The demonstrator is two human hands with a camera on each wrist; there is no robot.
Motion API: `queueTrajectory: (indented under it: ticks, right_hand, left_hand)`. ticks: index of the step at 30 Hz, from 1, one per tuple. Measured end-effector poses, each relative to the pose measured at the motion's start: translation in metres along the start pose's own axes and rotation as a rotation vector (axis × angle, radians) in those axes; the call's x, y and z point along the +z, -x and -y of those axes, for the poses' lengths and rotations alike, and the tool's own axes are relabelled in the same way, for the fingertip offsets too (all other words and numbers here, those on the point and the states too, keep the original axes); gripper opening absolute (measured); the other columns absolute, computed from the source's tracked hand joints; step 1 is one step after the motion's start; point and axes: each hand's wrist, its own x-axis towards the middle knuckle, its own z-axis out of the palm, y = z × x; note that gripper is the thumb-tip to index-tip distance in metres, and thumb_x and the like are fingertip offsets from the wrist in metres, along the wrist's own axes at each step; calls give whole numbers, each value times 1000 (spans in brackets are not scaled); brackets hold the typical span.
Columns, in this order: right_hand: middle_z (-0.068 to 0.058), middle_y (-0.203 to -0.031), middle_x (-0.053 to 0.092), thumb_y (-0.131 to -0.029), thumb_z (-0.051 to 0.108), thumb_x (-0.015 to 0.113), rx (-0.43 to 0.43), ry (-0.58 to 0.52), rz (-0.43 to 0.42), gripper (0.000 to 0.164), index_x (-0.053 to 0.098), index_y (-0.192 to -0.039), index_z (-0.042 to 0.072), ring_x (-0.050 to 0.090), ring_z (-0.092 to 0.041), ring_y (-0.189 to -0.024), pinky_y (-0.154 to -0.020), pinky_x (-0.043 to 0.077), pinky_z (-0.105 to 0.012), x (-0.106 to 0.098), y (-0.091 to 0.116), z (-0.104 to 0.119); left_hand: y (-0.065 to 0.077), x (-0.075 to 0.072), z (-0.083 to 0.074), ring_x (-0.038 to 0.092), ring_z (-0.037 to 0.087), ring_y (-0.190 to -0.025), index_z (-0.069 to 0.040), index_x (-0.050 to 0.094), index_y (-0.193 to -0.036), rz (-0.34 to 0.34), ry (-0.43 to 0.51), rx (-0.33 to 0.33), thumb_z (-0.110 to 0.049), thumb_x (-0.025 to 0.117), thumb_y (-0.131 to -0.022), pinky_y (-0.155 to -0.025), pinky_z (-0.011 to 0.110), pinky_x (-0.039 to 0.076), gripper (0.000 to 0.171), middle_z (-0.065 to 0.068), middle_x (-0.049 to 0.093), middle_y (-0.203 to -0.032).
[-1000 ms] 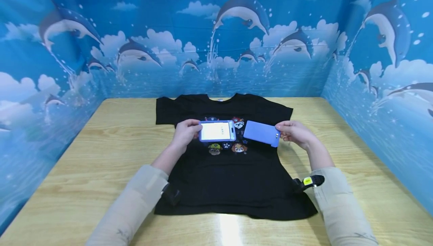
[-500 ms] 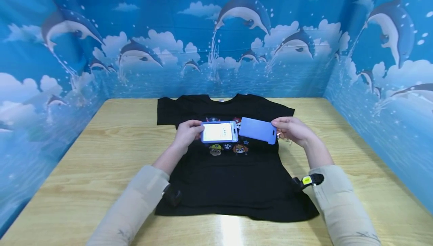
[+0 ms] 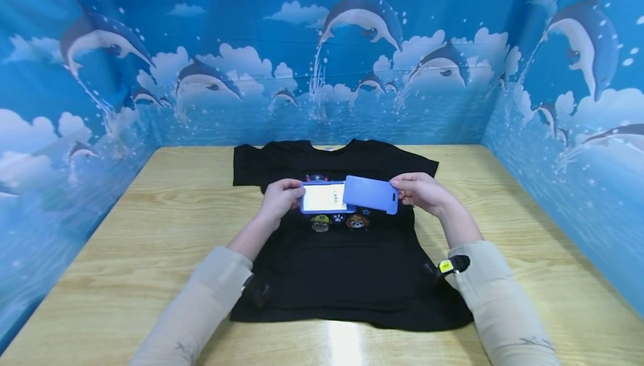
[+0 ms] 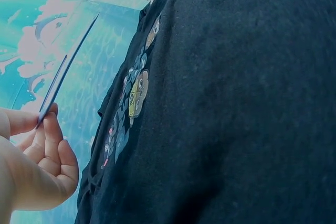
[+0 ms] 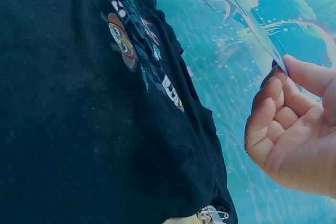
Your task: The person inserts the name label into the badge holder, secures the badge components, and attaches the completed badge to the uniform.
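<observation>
In the head view my left hand [image 3: 278, 203] pinches the left end of a blue card holder [image 3: 304, 208] with a white insert [image 3: 321, 197] printed "CARD". My right hand [image 3: 425, 191] pinches the right end of a flat blue cover [image 3: 370, 194] that has a small slot. Seen from the head, the cover overlaps the holder's right end. Both wrist views show them nearly edge-on, the holder [image 4: 65, 69] and the cover [image 5: 257, 30] with a gap between them. A black T-shirt [image 3: 347, 276] with cartoon prints lies spread beneath both.
The wooden table [image 3: 166, 215] shows on both sides of the shirt. Dolphin-printed blue curtains [image 3: 282, 103] close off the back and the sides. A metal pin or clip [image 5: 212, 214] shows at the shirt's edge in the right wrist view.
My right hand has moved left with the cover, which was apart from the holder and now overlaps its right end in the head view. The left hand has barely shifted.
</observation>
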Motion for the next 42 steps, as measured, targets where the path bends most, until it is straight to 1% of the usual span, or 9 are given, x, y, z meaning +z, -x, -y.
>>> queueTrajectory:
  ticks: [6,12,15,25,29,36,42]
  right_hand:
    - [2,-73,58,-95,13,51,9,28,5,15,64,-86,14,52,-11,-68,-66,44,-26,3,-4,-2]
    - [1,-72,58,-94,13,52,42,26,-3,14,64,-86,12,52,-11,-67,-66,44,-26,5,-6,-4]
    - [1,-72,58,-94,13,53,46,25,-5,14,64,-86,12,52,-11,-66,-66,45,-26,6,-6,-4]
    - [2,-69,57,-95,11,51,54,-1,-23,18,64,-83,14,52,-10,-63,-63,44,-23,5,-7,-9]
    - [2,-69,56,-95,12,52,51,5,-26,18,64,-82,15,52,-10,-63,-62,44,-23,4,-7,-9]
    - [1,-70,55,-94,13,53,56,48,-43,13,63,-86,12,51,-10,-62,-61,44,-23,4,-7,-8]
    - [1,-70,53,-94,13,54,63,64,-52,9,61,-89,11,50,-10,-63,-61,44,-23,5,-6,-9]
  left_hand:
    - [-1,0,0,56,23,-89,-4,58,-120,1,-3,-4,-17,57,-92,-81,33,46,31,11,58,-112]
    - [-1,1,1,56,23,-89,-5,58,-119,2,-14,0,-18,57,-92,-81,34,46,30,11,58,-112]
    - [0,1,0,56,23,-89,-5,58,-120,1,-15,4,-18,56,-93,-81,34,46,30,11,58,-112]
    - [1,0,0,56,23,-91,-4,57,-122,5,-6,-9,-17,56,-93,-82,34,46,32,12,57,-113]
    - [0,0,0,56,24,-91,-4,57,-121,1,-7,-10,-17,56,-93,-83,34,46,31,12,57,-113]
    - [0,0,-1,56,24,-92,-5,58,-119,-5,-19,-12,-17,57,-92,-83,34,46,29,12,58,-113]
    - [1,0,0,56,23,-90,-3,58,-120,4,-18,-7,-16,56,-92,-80,33,46,30,12,57,-112]
